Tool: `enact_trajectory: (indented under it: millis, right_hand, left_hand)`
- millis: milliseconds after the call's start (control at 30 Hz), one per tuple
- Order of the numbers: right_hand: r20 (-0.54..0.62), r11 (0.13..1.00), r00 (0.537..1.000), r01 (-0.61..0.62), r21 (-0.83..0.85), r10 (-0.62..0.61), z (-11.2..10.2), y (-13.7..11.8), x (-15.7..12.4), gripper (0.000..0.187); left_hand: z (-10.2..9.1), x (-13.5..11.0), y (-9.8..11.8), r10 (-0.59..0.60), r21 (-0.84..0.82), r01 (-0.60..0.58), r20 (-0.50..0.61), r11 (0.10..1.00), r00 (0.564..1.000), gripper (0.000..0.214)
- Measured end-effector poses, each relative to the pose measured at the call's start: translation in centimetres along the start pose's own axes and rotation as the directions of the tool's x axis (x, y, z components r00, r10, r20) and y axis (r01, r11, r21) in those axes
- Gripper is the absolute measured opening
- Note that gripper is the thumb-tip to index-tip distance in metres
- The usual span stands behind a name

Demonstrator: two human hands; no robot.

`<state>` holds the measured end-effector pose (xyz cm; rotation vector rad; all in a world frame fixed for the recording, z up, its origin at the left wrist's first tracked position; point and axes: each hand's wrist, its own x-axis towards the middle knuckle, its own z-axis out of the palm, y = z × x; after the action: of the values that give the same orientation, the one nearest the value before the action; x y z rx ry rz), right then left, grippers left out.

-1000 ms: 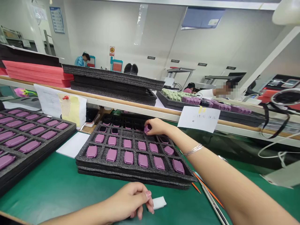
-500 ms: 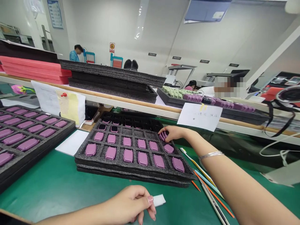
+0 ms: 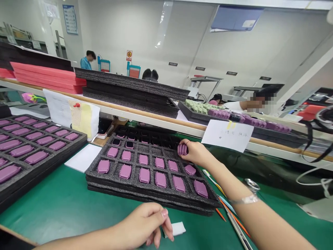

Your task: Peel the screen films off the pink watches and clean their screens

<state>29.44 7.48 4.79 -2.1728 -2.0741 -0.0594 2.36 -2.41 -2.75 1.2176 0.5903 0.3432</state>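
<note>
A black foam tray (image 3: 151,194) lies on the green table with rows of purple watch cases (image 3: 144,175) set in its pockets. My right hand (image 3: 194,152) reaches to the tray's far right side and is closed on a purple watch case (image 3: 182,149), held on edge just above the foam. My left hand (image 3: 145,225) rests near the table's front edge, fingers curled, pinching a small white cloth (image 3: 177,228).
A second foam tray (image 3: 39,166) of purple cases sits at the left. A white sheet (image 3: 83,158) lies between the trays. Thin sticks (image 3: 231,217) lie right of the tray. A shelf (image 3: 156,119) carries stacked black and red foam. Other people work behind.
My right hand moved from the tray's back middle to its far right side, carrying a purple case, which it now holds on edge. The left hand stayed put.
</note>
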Motion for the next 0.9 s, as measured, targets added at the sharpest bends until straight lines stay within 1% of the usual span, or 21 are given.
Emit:
enact_trajectory:
  millis: [67, 133, 167, 200, 267, 300, 367, 433, 567, 667, 833, 900]
  right_hand:
    - [-0.13, 0.997, 0.992, 0.021, 0.077, -0.011, 0.1, -2.2, -2.4, 0.046]
    - [-0.241, 0.978, 0.969, 0.098, 0.184, -0.052, 0.7, -4.8, -5.3, 0.044]
    - [-0.348, 0.915, 0.929, 0.241, 0.324, -0.122, 1.2, -6.1, -6.7, 0.043]
    - [-0.424, 0.829, 0.886, 0.375, 0.416, -0.188, 1.6, -7.2, -8.0, 0.042]
    - [-0.509, 0.666, 0.808, 0.557, 0.496, -0.296, 2.6, -9.2, -10.1, 0.046]
    - [-0.529, 0.611, 0.782, 0.603, 0.513, -0.329, 3.0, -9.9, -10.8, 0.049]
    - [-0.553, 0.55, 0.759, 0.64, 0.536, -0.344, 3.8, -10.8, -11.6, 0.053]
    - [-0.562, 0.521, 0.763, 0.636, 0.569, -0.319, 4.3, -11.1, -11.8, 0.056]
    - [-0.539, 0.462, 0.789, 0.611, 0.642, -0.295, 4.9, -10.8, -11.9, 0.07]
    - [-0.525, 0.46, 0.803, 0.594, 0.66, -0.282, 5.0, -10.5, -12.2, 0.079]
    - [-0.52, 0.438, 0.808, 0.588, 0.68, -0.279, 5.1, -10.4, -12.5, 0.086]
    - [-0.513, 0.432, 0.812, 0.583, 0.688, -0.279, 5.1, -10.3, -12.4, 0.088]
  left_hand:
    - [-0.2, 0.0, 0.4, 0.046, -0.143, -0.059, -0.092, 0.988, 0.995, 0.069]
    - [-0.5, -0.2, 1.0, 0.086, -0.288, -0.132, -0.17, 0.949, 0.982, 0.069]
    - [-0.7, -0.2, 1.3, 0.11, -0.343, -0.171, -0.189, 0.924, 0.976, 0.069]
    - [-0.8, -0.3, 1.6, 0.141, -0.385, -0.209, -0.197, 0.899, 0.97, 0.07]
    - [-1.1, -0.4, 1.9, 0.2, -0.446, -0.266, -0.189, 0.855, 0.961, 0.069]
    - [-1.2, -0.4, 2.0, 0.223, -0.467, -0.285, -0.184, 0.837, 0.957, 0.068]
    - [-1.4, -0.4, 2.0, 0.24, -0.497, -0.296, -0.174, 0.816, 0.955, 0.068]
    - [-1.6, -0.3, 1.9, 0.229, -0.511, -0.285, -0.17, 0.811, 0.958, 0.065]
    - [-1.6, -0.2, 1.7, 0.184, -0.521, -0.241, -0.16, 0.819, 0.97, 0.061]
    - [-1.5, -0.3, 1.7, 0.164, -0.533, -0.213, -0.138, 0.819, 0.977, 0.062]
    - [-1.4, -0.4, 1.8, 0.161, -0.536, -0.187, -0.096, 0.823, 0.982, 0.058]
    - [-1.3, -0.4, 1.8, 0.157, -0.543, -0.184, -0.096, 0.82, 0.983, 0.055]
